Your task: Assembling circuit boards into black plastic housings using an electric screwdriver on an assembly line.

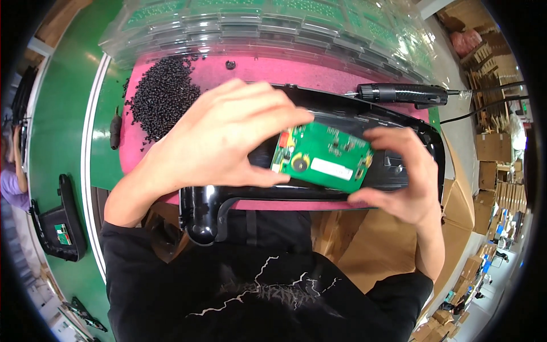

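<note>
Between my two hands is a green circuit board (pixel 326 157) with a white label strip, a round black part and a red-orange connector. My left hand (pixel 233 134) has its thumb and fingers closed at the board's left edge. My right hand (pixel 405 171) curves round the right edge, thumb at the lower corner and fingers at the upper one. The board is slightly tilted above a glossy black plastic housing (pixel 204 214), which lies open on a pink mat (pixel 273 205). My left hand and the board cover part of the housing.
Many small black screws or pellets (pixel 162 94) are heaped at the left. A black electric screwdriver (pixel 401 93) with a cable lies at the back right. Stacked clear trays (pixel 273 28) of green boards stand behind. Another housing (pixel 60 219) rests on the green bench; a cardboard box (pixel 384 245) is below right.
</note>
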`<state>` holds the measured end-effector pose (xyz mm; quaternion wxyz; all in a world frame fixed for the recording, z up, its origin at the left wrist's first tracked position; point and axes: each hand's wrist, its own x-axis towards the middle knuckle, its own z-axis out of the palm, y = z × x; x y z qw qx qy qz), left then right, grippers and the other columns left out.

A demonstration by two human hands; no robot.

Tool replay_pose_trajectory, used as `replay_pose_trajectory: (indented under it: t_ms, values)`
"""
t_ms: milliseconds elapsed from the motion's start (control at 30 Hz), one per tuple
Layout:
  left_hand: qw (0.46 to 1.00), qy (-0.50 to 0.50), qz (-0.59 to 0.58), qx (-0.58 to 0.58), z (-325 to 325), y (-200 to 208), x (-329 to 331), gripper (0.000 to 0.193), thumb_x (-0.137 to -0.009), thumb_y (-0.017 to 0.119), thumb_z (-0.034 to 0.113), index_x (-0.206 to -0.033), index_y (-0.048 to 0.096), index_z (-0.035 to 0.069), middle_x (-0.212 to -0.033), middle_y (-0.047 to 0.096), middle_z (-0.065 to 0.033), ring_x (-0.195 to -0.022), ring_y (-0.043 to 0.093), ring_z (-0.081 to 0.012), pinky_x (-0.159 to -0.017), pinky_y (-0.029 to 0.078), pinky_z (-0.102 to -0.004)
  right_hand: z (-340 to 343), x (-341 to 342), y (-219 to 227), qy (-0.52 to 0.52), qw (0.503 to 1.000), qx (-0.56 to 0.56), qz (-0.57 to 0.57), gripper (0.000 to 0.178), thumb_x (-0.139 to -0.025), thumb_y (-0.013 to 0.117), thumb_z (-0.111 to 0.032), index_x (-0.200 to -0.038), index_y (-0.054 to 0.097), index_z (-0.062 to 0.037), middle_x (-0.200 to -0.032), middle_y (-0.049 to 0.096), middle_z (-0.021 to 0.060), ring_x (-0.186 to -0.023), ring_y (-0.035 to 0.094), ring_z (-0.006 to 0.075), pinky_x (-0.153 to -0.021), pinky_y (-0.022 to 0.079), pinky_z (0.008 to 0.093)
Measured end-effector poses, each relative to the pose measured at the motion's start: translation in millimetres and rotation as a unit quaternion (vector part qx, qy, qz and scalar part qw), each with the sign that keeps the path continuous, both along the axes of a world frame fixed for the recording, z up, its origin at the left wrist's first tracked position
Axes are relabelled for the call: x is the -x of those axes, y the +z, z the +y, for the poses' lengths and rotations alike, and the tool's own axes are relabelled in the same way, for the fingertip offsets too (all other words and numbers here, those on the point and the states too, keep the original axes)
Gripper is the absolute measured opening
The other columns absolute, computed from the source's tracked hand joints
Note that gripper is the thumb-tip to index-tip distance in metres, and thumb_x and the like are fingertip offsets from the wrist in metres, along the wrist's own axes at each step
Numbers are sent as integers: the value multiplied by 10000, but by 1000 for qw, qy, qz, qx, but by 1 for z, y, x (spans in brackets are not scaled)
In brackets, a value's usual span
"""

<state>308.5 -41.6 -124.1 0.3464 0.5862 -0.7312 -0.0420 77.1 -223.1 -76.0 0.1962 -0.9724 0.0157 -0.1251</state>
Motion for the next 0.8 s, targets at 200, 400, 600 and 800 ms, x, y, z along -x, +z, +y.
replay_pose_trajectory:
  t_ms: [200, 400, 600, 800]
  values:
    - [994, -59, 12, -87, 3, -8, 1, 668, -570, 875, 316, -1127, 628, 42, -945, 625, -78, -877, 627, -266, -769, 489, -356, 4, 10, -34, 9, 996, -83, 15, 511, -545, 890, -184, -947, 642, 13, -970, 692, 147, -875, 668, 300, -780, 552, 369]
    - [992, 1, 16, -129, -1, -17, -4, 615, -602, 865, 247, -1107, 596, 21, -1053, 578, -96, -947, 610, -301, -830, 518, -379, -7, -8, -61, -51, 988, -142, -22, 526, -578, 841, -112, -1052, 640, -5, -1132, 671, 137, -1038, 620, 310, -907, 500, 389]
    - [991, 45, -12, -128, -3, -18, -3, 604, -624, 848, 207, -1131, 576, 24, -1094, 557, -91, -980, 593, -295, -828, 513, -381, -8, -11, -65, -71, 990, -117, -18, 542, -606, 840, -102, -1097, 636, 0, -1195, 632, 137, -1083, 580, 324, -933, 475, 400]
    - [988, 51, -40, -137, -1, -11, -4, 647, -610, 853, 215, -1154, 554, 32, -1095, 547, -90, -970, 579, -292, -815, 499, -386, -3, -16, -61, -77, 991, -105, -14, 560, -607, 840, -76, -1120, 629, -4, -1168, 626, 130, -1074, 573, 322, -933, 471, 394]
